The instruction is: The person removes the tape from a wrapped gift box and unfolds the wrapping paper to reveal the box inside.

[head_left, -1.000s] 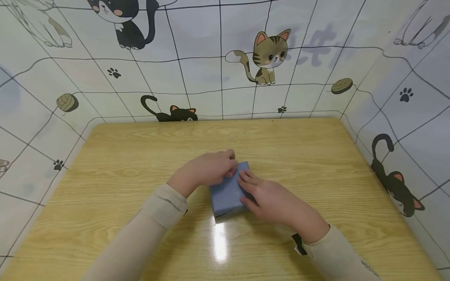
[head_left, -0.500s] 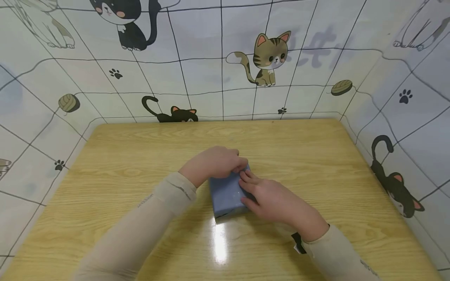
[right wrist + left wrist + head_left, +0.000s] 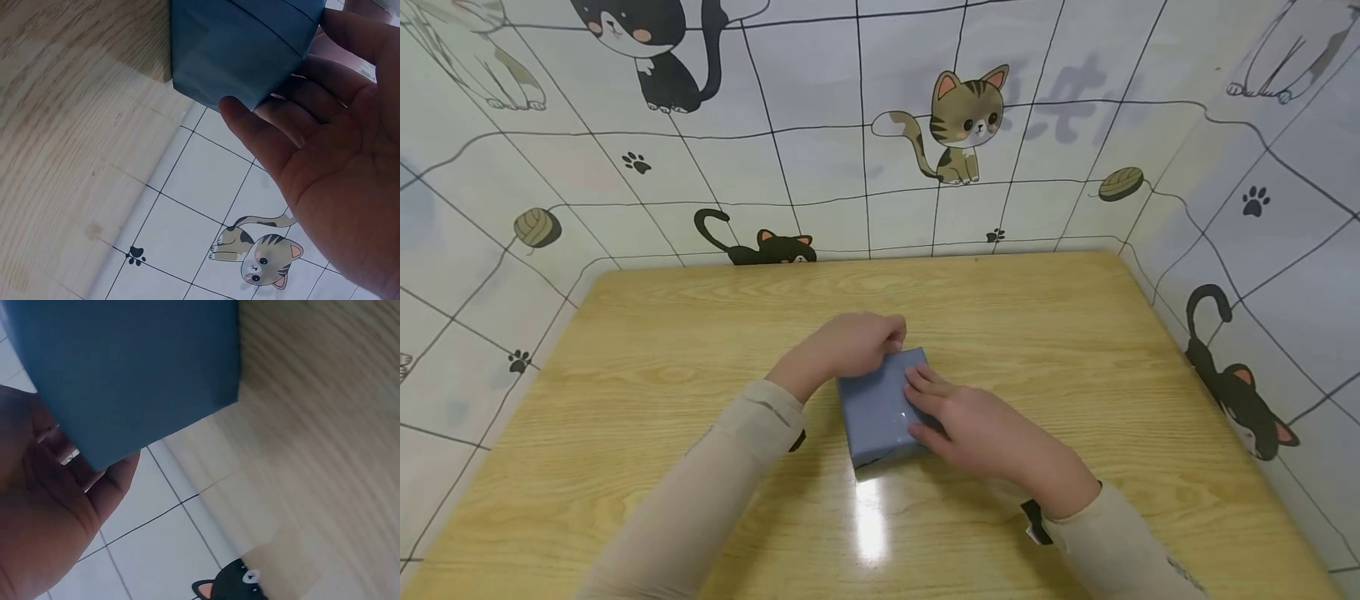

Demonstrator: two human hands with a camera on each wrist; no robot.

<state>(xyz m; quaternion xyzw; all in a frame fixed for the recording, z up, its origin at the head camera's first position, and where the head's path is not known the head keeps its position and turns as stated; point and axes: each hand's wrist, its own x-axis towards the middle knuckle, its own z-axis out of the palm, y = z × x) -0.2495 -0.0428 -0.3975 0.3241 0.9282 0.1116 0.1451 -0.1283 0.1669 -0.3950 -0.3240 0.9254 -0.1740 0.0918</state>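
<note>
A blue box [image 3: 880,408], with what look like paper folds on its side in the right wrist view, lies flat on the table. My left hand [image 3: 847,343] is at its far left part, fingers curled over the far edge. In the left wrist view, the fingertips [image 3: 120,481] bend round a corner of the blue box [image 3: 137,375]. My right hand [image 3: 977,425] rests on the right part of the top with fairly straight fingers. From the right wrist, one finger [image 3: 250,128] reaches along the end of the box [image 3: 240,56]. The box's underside is hidden.
The wooden table [image 3: 662,333] extends round the box on all sides. A white cloth or sheet [image 3: 820,167] with printed cats and grid lines rises behind the table and along both sides. A bright light reflection shows before the box.
My left hand first slid right along the far part of the box, then moved back left to the far edge. The right hand stays put on the box. The head view has shifted slightly.
</note>
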